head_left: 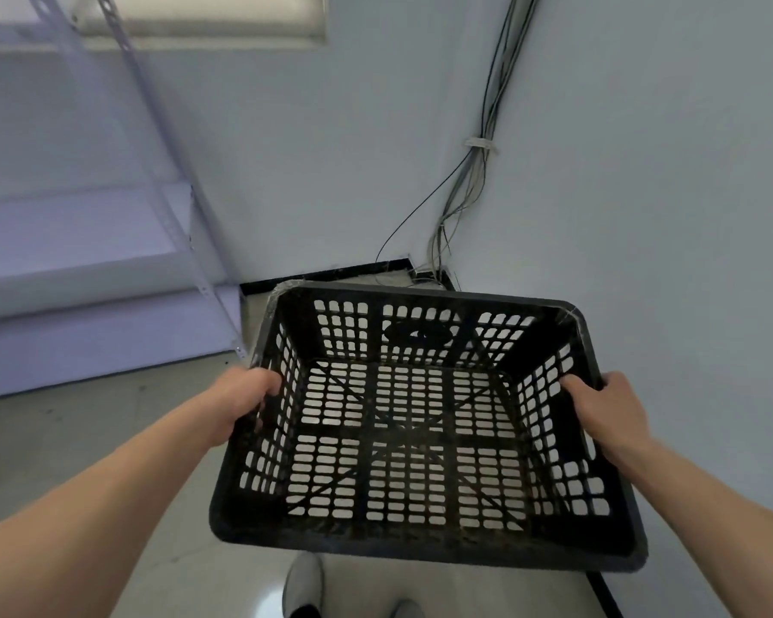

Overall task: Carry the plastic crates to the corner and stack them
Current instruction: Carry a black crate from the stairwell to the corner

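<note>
A black plastic crate [420, 546] hangs in the air between both hands, above the pale glossy floor [86, 448] and just short of the room's corner; it is rectangular with rounded corners, a thick smooth rim, and walls and bottom pierced by rows of small rounded slots, crossed by diagonal ribs; nothing lies inside it. The left hand [246, 403] is curled round the left rim, gripping it; the right hand [608, 412] grips the right rim, fingers hooked over the edge into the crate. Behind, a bundle of thin grey cables [478, 171] runs down the corner of the matt white walls to a black baseboard [326, 276]; a pale metal shelf rack [86, 260] with perforated uprights stands to the left; grey shoes [304, 586] show below the crate.
</note>
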